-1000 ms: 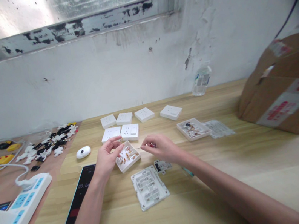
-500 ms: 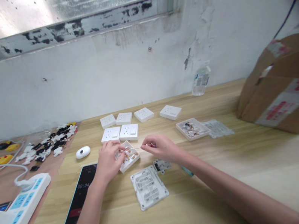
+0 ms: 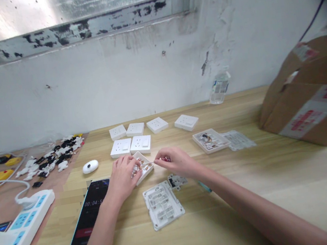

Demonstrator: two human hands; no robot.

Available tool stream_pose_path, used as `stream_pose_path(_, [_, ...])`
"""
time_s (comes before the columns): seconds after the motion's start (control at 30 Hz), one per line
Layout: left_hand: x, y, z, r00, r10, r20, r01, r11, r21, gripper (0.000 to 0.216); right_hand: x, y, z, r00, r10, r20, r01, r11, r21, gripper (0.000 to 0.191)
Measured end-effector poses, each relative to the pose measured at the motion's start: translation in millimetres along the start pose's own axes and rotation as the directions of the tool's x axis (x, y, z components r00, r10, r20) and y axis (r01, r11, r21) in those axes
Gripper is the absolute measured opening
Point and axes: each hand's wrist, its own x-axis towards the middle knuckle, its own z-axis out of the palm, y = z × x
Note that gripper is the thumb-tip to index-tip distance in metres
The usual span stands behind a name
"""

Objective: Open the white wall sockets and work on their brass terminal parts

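Note:
My left hand (image 3: 122, 178) grips the near-left side of an opened white socket body (image 3: 144, 168) with small copper parts inside. It lies on the wooden table (image 3: 230, 220). My right hand (image 3: 174, 161) is pinched on a thin tool with a red handle whose tip reaches into the socket body. In front of my hands lie a white socket backplate (image 3: 163, 204) and a small grey insert (image 3: 177, 181).
Several white wall sockets (image 3: 136, 137) lie behind my hands. Another opened socket (image 3: 210, 140) and a plastic bag (image 3: 238, 140) lie to the right, near a cardboard box (image 3: 314, 89) and a bottle (image 3: 219, 87). A phone (image 3: 87, 219), white oval device (image 3: 90, 166) and power strip (image 3: 15, 231) lie left.
My left hand came down from a raised pinch above the socket body and took hold of its left side. My right hand stayed where it was.

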Motion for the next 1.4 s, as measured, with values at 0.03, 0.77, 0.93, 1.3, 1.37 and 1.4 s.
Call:
stream_pose_path(0.03, [0.2, 0.2, 0.5, 1.0, 0.003, -0.003, -0.003, 1.0, -0.001, 0.011, -0.1, 0.0, 0.0, 1.0, -0.001, 0.001, 0.001, 1.0, 0.002, 0.017])
stream_pose_path(0.77, [2.4, -0.7, -2.4, 0.997, -0.045, -0.06, 0.033, 0.982, -0.186, 0.01, 0.7, 0.7, 1.1, 1.0, 0.006, -0.005, -0.006, 1.0, 0.029, 0.02])
stream_pose_path(0.93, [4.2, 4.7, -8.1, 0.971, -0.211, -0.115, 0.128, 0.859, -0.495, 0.014, 1.2, -5.1, 1.2, 0.998, 0.035, -0.053, -0.035, 0.999, 0.005, 0.028])
stream_pose_path(1.3, [9.2, 15.4, -6.1, 0.91, -0.373, 0.18, 0.27, 0.205, -0.941, 0.039, 2.1, -12.4, 10.4, 0.999, 0.006, -0.035, -0.002, 0.994, 0.109, 0.027])
stream_pose_path(1.37, [8.7, 18.4, -6.3, 0.923, -0.341, 0.178, 0.263, 0.22, -0.94, 0.035, 2.5, -14.7, 13.3, 1.0, 0.004, -0.023, -0.001, 0.991, 0.131, 0.029])
stream_pose_path(1.4, [8.4, 19.5, -6.0, 0.931, -0.321, 0.172, 0.255, 0.239, -0.937, 0.033, 2.7, -15.9, 14.4, 1.0, 0.0, -0.017, 0.002, 0.99, 0.139, 0.03])
